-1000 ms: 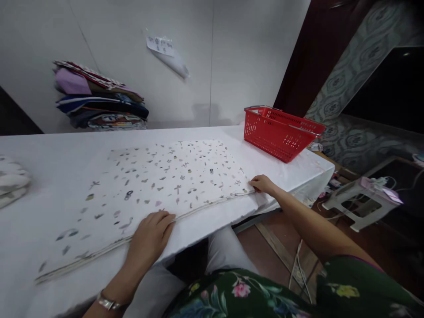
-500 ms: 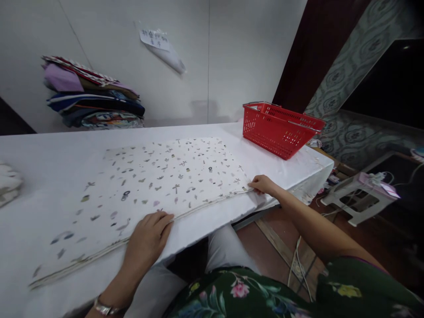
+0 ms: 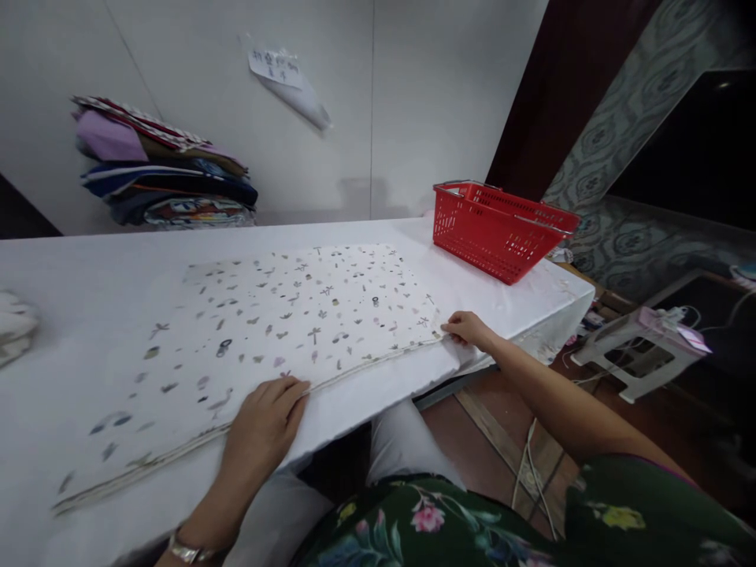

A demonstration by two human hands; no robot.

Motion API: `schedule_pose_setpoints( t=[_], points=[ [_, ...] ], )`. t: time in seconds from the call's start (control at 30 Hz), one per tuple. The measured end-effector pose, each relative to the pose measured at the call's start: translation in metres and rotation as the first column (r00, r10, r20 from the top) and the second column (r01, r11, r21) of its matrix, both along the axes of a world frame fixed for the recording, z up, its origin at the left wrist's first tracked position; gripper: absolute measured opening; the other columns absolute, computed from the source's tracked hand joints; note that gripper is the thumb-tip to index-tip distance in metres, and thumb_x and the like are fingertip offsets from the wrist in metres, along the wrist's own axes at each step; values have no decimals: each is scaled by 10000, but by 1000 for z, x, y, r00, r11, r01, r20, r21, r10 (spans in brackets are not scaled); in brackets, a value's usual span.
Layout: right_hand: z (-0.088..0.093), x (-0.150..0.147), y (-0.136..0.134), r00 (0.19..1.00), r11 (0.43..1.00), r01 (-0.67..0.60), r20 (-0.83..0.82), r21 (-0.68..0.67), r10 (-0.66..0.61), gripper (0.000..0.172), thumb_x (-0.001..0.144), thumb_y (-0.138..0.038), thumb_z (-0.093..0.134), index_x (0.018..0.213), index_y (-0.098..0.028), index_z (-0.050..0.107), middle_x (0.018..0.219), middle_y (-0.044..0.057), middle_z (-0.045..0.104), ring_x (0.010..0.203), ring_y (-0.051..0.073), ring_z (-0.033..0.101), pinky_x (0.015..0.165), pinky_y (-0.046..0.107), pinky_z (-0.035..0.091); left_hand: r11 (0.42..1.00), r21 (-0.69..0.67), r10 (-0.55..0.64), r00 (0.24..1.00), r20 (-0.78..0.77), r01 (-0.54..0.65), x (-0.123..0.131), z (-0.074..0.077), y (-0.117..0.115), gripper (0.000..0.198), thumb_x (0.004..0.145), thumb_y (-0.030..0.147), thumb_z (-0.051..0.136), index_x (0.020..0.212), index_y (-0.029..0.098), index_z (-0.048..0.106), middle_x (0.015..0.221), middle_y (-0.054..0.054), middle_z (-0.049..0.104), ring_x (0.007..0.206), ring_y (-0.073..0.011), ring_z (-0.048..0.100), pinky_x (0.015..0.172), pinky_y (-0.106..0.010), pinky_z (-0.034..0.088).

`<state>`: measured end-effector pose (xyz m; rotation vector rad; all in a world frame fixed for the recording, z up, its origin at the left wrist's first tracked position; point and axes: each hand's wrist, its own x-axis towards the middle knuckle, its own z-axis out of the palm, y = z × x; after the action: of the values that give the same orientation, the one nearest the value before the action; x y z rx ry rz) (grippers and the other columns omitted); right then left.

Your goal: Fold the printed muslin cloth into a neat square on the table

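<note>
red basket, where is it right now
In the head view, the red basket stands on the right part of the white-covered table, to the right of the printed cloth and beyond the right hand.

The left grip (image 3: 264, 417), a bare human hand, rests palm down with its back facing up, the fingers side by side and gently bent, angled forward and to the right. Its underside is hidden. The left forearm (image 3: 216, 504) rises from the bottom edge of the view, with a silver metal band (image 3: 187, 549) around the wrist.

The right grip (image 3: 465, 328), also bare, reaches farther forward, knuckles up, fingers curled and fingertips drawn together in a pinch pointing left. The right forearm (image 3: 543, 386) slants back toward a dark green floral fabric sleeve (image 3: 626, 504).
</note>
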<state>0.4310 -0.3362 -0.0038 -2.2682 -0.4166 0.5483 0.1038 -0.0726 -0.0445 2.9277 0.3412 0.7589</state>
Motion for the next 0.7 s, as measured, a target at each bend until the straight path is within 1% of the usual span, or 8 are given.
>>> schedule_pose_setpoints(
  t=[0.17, 0.3, 0.37, 0.43, 0.53, 0.7],
  points=[
    [-2, -1, -4, 997, 997, -16, -75, -77, 10, 246, 805, -300, 639, 651, -154, 516, 437, -42, 513, 358, 66, 448, 369, 173, 350, 1000, -3, -2, 1000, 26, 2, 0, -1, 0, 367, 905, 370, 370, 956, 186, 683, 960, -106, 669, 936, -251, 588, 816, -404, 483],
    [1, -2, -2, 993, 989, -68, -102, -129, 55, 371, 795, -406, 644, 565, -157, 493, 404, -25, 498, 344, 72, 445, 358, 179, 351, 1000, -8, 9, 999, 37, -8, -2, -1, -2, 304, 895, 334, 411, 955, 201, 678, 959, -84, 667, 919, -233, 587, 811, -382, 486],
    [0, -1, 0, 991, 984, -95, -105, -152, 80, 397, 775, -447, 655, 556, -163, 485, 403, -21, 495, 346, 75, 447, 353, 180, 336, 1000, -20, 15, 999, 46, -15, -3, -1, -4, 264, 886, 310, 439, 956, 208, 672, 956, -72, 666, 913, -224, 587, 804, -374, 490],
    [-2, 2, 1, 989, 977, -122, -110, -174, 104, 386, 772, -448, 652, 568, -168, 483, 425, -23, 502, 359, 78, 454, 358, 180, 322, 999, -29, 19, 998, 58, -17, -4, 0, -5, 239, 879, 285, 452, 957, 214, 666, 945, -66, 664, 906, -217, 590, 790, -368, 494],
    [-7, 5, 3, 985, 969, -160, -93, -189, 144, 329, 786, -393, 635, 593, -176, 481, 443, -36, 492, 370, 78, 441, 366, 185, 292, 999, -42, 14, 998, 67, -12, -4, 2, -6, 222, 878, 257, 450, 951, 220, 656, 936, -59, 659, 889, -202, 594, 775, -360, 496],
    [-5, -2, 9, 981, 953, -170, 48, -251, 188, 248, 769, -280, 630, 586, -177, 498, 424, -56, 441, 374, 71, 392, 379, 191, 265, 999, -52, 9, 998, 63, -6, -5, 2, -8, 207, 874, 222, 454, 952, 221, 646, 930, -49, 650, 887, -193, 591, 781, -358, 493]
  ],
)
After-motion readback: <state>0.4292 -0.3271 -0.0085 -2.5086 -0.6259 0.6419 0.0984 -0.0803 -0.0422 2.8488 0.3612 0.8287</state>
